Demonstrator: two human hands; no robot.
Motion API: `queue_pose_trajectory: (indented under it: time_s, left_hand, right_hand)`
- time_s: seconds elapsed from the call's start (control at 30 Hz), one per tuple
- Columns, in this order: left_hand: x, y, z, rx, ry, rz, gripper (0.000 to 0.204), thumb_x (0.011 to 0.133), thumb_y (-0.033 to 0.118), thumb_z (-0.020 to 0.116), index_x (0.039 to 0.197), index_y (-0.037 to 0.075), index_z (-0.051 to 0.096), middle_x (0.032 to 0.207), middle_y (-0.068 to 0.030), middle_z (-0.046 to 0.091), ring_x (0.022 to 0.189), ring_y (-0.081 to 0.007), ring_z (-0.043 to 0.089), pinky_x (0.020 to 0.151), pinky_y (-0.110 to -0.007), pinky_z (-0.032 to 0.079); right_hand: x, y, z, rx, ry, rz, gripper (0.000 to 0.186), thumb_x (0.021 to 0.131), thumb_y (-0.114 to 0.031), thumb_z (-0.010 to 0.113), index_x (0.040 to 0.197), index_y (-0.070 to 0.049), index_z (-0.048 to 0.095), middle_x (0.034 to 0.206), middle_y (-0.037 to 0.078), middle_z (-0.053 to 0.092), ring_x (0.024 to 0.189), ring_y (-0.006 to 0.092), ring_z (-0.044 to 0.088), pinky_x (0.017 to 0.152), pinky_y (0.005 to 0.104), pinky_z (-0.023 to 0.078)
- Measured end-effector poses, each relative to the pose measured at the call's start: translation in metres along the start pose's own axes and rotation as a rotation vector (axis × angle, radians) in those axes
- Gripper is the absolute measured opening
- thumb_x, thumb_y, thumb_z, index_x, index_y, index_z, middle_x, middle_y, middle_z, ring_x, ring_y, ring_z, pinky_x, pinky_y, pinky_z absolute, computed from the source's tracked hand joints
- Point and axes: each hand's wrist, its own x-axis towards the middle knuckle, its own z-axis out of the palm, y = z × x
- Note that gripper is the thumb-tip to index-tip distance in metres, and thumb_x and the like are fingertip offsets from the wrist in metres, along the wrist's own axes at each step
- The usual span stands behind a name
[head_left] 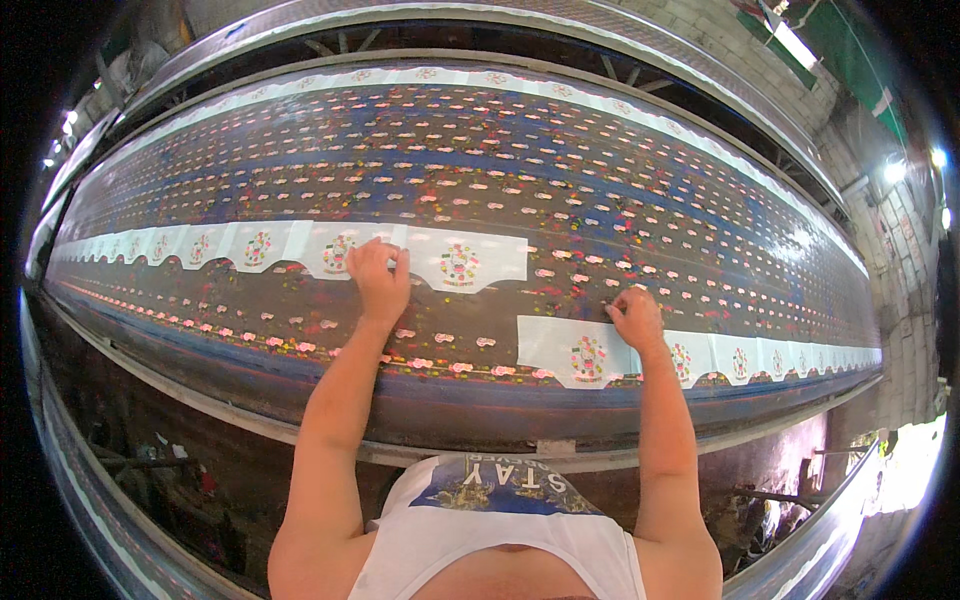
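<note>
My left hand (380, 277) rests over a row of white printed fabric pieces, its fingers bent and closed at the upper edge where two pieces meet. The end piece of that row (505, 257) lies flat just right of it, with a coloured print and a curved lower edge. Lower and to the right, my right hand (638, 318) pinches thumb and finger together at the top edge of a second row, beside its leftmost white fabric piece (545, 345). Both hands partly cover the edges they touch, so the grip itself is partly hidden.
The long dark printing table (450, 345) carries repeated pink marks and paint stains. Another row of white pieces (427, 76) runs along its far edge. Beyond stands a second long table (480, 15). A block wall (890, 250) is at the right.
</note>
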Motion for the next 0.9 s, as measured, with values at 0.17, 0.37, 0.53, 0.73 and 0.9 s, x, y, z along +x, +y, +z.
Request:
queue_pose_trajectory:
  time_s: [0.17, 0.37, 0.53, 0.73, 0.9]
  left_hand:
    - [-0.031, 0.076, 0.006, -0.040, -0.056, 0.126, 0.016, 0.087, 0.016, 0.083, 0.092, 0.015, 0.067, 0.110, -0.0060, 0.074, 0.126, -0.0367, 0.065, 0.122, -0.069, 0.031]
    - [-0.063, 0.176, 0.039, -0.095, -0.215, 0.221, 0.023, 0.080, 0.011, 0.085, 0.097, 0.016, 0.070, 0.110, -0.0046, 0.076, 0.123, -0.0334, 0.068, 0.122, -0.064, 0.033]
    - [-0.088, 0.242, 0.055, -0.135, -0.441, 0.242, 0.036, 0.076, 0.011, 0.079, 0.112, 0.015, 0.076, 0.125, -0.0111, 0.073, 0.136, -0.0365, 0.059, 0.125, -0.062, 0.032]
    - [-0.094, 0.242, 0.047, -0.013, -0.564, 0.206, 0.018, 0.077, 0.012, 0.082, 0.095, 0.014, 0.081, 0.127, -0.0087, 0.076, 0.141, -0.0374, 0.059, 0.120, -0.054, 0.040]
    - [-0.084, 0.219, 0.043, -0.133, -0.448, -0.297, 0.020, 0.088, 0.023, 0.086, 0.095, 0.006, 0.078, 0.112, -0.0134, 0.078, 0.122, -0.0354, 0.068, 0.102, -0.045, 0.052]
  right_hand:
    - [-0.031, 0.044, -0.027, -0.212, -0.067, -0.168, 0.020, 0.086, -0.028, 0.088, 0.097, -0.012, 0.081, 0.114, 0.014, 0.074, 0.117, 0.0380, 0.068, 0.099, 0.0539, 0.056]
    - [-0.031, 0.062, -0.024, -0.187, -0.146, -0.376, 0.012, 0.088, -0.019, 0.076, 0.095, -0.011, 0.080, 0.107, 0.015, 0.075, 0.112, 0.0373, 0.070, 0.099, 0.0531, 0.056]
    - [-0.055, 0.060, -0.045, 0.275, -0.301, -0.626, 0.011, 0.088, -0.014, 0.073, 0.093, -0.005, 0.075, 0.098, 0.016, 0.077, 0.099, 0.0364, 0.074, 0.090, 0.0491, 0.058]
    - [-0.072, 0.090, -0.075, 0.748, -0.487, -0.454, 0.016, 0.092, -0.013, 0.078, 0.104, -0.002, 0.074, 0.092, 0.015, 0.078, 0.088, 0.0302, 0.076, 0.082, 0.0431, 0.059]
    - [-0.055, 0.108, -0.065, 0.662, -0.262, -0.389, 0.016, 0.093, -0.007, 0.076, 0.108, -0.002, 0.077, 0.093, 0.012, 0.078, 0.087, 0.0231, 0.074, 0.083, 0.0410, 0.058]
